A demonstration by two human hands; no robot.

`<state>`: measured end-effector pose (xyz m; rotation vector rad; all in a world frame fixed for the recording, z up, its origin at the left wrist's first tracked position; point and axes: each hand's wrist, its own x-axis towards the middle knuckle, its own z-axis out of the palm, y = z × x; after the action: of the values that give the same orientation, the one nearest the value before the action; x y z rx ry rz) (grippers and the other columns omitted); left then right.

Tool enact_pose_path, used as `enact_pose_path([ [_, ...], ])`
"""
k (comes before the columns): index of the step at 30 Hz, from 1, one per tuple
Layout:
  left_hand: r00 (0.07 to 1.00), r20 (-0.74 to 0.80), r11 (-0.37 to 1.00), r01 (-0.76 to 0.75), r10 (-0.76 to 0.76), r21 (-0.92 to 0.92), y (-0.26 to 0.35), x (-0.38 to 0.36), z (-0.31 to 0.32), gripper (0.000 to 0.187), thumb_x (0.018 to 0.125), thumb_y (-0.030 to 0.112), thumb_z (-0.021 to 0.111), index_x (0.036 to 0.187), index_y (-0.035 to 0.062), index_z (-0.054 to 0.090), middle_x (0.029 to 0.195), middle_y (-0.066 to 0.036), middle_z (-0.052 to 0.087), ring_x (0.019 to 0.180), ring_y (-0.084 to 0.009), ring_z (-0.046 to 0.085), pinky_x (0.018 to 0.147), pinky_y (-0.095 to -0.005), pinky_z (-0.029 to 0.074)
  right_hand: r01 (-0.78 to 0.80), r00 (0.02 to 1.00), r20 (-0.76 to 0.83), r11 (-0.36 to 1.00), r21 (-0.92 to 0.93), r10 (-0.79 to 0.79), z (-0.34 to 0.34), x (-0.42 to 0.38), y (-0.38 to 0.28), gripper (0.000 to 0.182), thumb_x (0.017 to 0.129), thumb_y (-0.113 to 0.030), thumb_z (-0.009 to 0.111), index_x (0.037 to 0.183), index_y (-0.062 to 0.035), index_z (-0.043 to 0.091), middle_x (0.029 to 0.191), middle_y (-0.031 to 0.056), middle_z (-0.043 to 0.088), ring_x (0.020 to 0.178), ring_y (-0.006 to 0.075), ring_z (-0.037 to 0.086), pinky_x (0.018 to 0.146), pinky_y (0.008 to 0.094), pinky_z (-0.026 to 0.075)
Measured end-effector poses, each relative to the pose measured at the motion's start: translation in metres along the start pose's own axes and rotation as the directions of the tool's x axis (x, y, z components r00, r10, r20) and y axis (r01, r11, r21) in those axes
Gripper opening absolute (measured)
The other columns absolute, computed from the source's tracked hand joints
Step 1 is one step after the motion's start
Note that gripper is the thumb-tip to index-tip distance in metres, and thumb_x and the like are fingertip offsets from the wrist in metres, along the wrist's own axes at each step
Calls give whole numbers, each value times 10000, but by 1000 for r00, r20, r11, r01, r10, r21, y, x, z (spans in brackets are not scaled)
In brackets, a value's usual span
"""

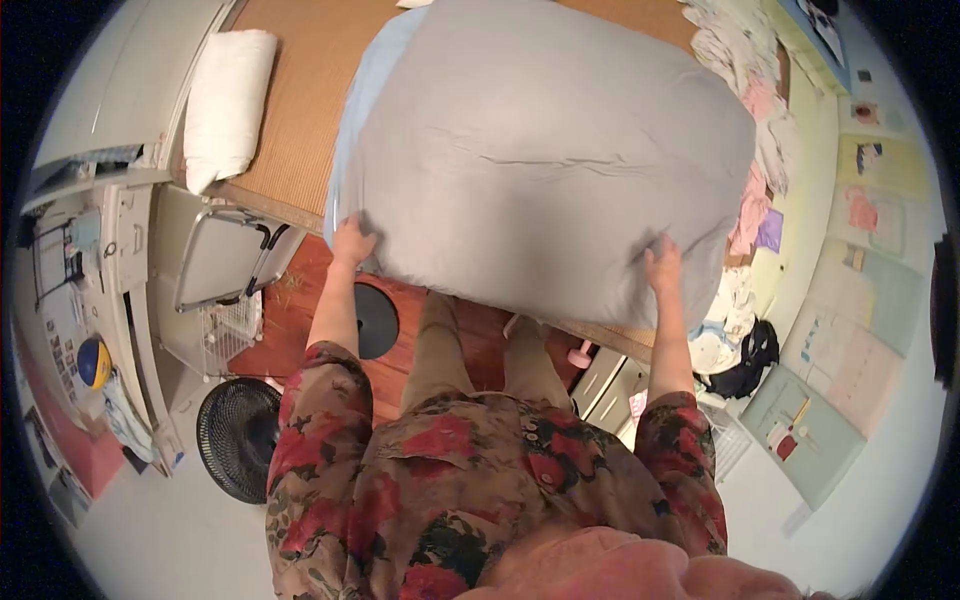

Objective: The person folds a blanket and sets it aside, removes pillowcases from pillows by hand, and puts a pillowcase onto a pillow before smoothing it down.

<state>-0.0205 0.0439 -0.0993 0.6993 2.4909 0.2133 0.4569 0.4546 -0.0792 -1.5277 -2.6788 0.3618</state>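
A large grey quilt [520,190] with a light blue side [375,75] showing along its left lies folded over the bed, its near edge hanging by my legs. My left hand [352,243] is closed on the quilt's near left corner. Farther right, my right hand [662,265] pinches the grey fabric near the right corner, where small folds run from the fingers. A few creases cross the quilt's middle.
A rolled white blanket [230,105] lies on the brown bed mat [305,75]. Clothes [765,120] are heaped along the right wall. A black fan [238,440], a folding chair [225,258] and a black round disc [375,320] stand left. A black bag [755,360] sits right.
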Motion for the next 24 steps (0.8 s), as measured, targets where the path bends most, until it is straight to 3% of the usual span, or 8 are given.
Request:
enact_pose_path([
  [4,966,-252,995,-76,56,-71,19,39,-5,644,765,263,666,1299,5,415,1300,-261,428,1189,-397,440,994,-424,392,200,969,96,947,252,-230,14,58,-131,508,800,-107,626,1279,-59,464,1238,224,478,1144,378,466,979,404,398],
  [9,936,-331,986,-150,120,-68,32,135,-31,647,783,288,666,1300,1,405,1314,-266,408,1195,-401,431,996,-426,389,381,900,157,909,167,-407,62,100,-253,550,803,-183,648,1298,-67,438,1228,229,478,1106,388,494,951,419,418],
  [11,910,-366,974,-225,197,-35,43,172,-44,615,789,301,664,1272,5,424,1311,-259,413,1179,-402,441,981,-432,399,383,863,299,913,143,-409,92,93,-278,561,787,-254,674,1277,-94,454,1186,224,503,1067,396,515,907,435,442],
  [13,911,-353,970,-241,212,-39,59,204,-51,594,795,306,660,1255,7,434,1309,-252,415,1168,-403,448,970,-436,407,408,681,648,911,50,-341,132,80,-278,529,761,-332,702,1189,-104,490,1072,191,570,994,375,557,829,441,464],
  [15,862,-427,955,-297,273,11,71,233,-48,528,797,326,654,1181,17,467,1272,-225,460,1148,-391,462,919,-457,433,317,651,698,943,105,-297,138,65,-280,490,750,-349,711,1119,-100,508,999,170,596,941,358,576,795,433,467],
  [19,964,-218,977,-178,150,-117,101,245,-40,437,820,322,617,1123,36,486,1114,-219,572,1031,-381,548,829,-482,467,99,572,779,964,246,-257,143,58,-270,421,725,-381,732,955,-84,541,804,123,628,784,319,603,708,404,471],
  [21,984,-72,985,-166,163,-44,105,235,-25,304,853,261,547,1071,54,509,917,-199,639,838,-380,618,721,-493,490,155,506,811,956,250,-294,141,62,-270,360,748,-346,719,928,-80,556,786,120,624,761,281,601,689,377,470],
  [24,904,-33,901,-421,426,102,106,189,16,230,853,148,475,1057,60,538,810,-174,647,676,-365,628,632,-474,498,135,493,735,875,464,-466,137,90,-276,252,803,-280,680,900,-68,584,746,110,614,703,204,591,644,329,466],
])
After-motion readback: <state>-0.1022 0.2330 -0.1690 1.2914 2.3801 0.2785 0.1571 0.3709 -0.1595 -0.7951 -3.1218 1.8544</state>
